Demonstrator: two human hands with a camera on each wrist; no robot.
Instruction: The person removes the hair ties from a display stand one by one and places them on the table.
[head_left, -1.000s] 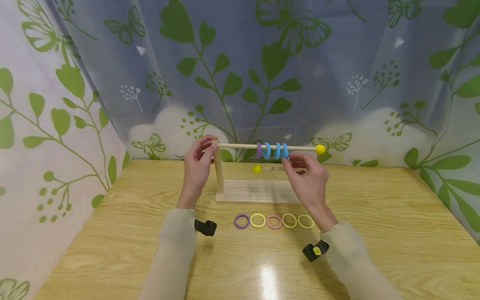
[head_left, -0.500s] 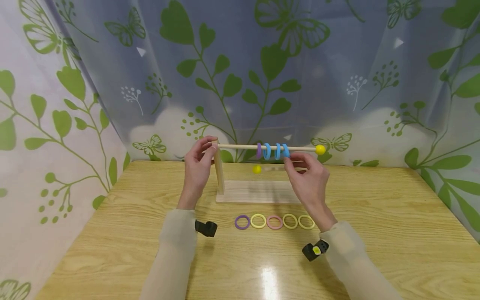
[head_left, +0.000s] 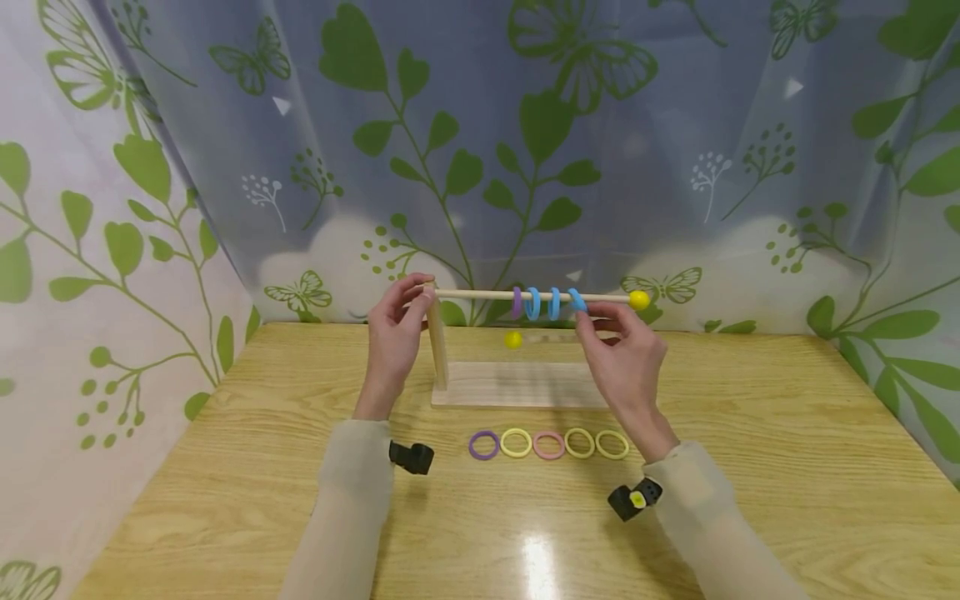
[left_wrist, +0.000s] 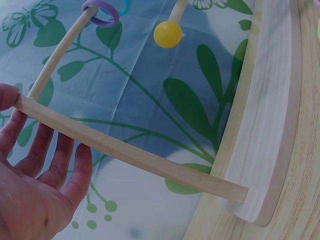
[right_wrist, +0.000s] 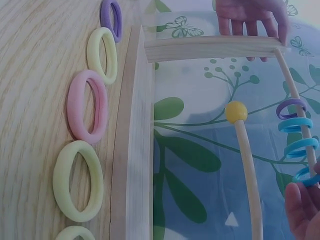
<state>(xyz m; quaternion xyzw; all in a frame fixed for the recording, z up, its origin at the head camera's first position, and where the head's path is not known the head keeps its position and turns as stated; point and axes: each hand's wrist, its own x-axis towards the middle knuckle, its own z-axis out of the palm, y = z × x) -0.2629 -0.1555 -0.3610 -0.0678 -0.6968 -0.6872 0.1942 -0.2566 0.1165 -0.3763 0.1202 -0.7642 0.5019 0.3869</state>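
A wooden stand has an upright post (left_wrist: 135, 150) on a flat base (head_left: 517, 385), and a rod (head_left: 472, 293) with a yellow ball (head_left: 638, 300) at its right end. My left hand (head_left: 396, 329) grips the top of the post between thumb and fingers. On the rod hang a purple ring (head_left: 517, 302) and several blue rings. My right hand (head_left: 626, 354) pinches the rightmost blue ring (head_left: 577, 300), which tilts on the rod, apart from the other blue rings (right_wrist: 301, 147). Behind the right hand, part of the base is hidden.
A lower rod (right_wrist: 248, 175) with a yellow ball (head_left: 513, 340) sits under the upper one. In front of the base a row of rings lies on the wooden table (head_left: 480, 525): purple (head_left: 483, 445), pink (head_left: 548, 445) and several yellow. A leaf-patterned curtain (head_left: 480, 150) hangs behind.
My right hand has moved slightly right along the rod with the rightmost blue ring, widening its gap from the other rings. My left hand stays on the post.
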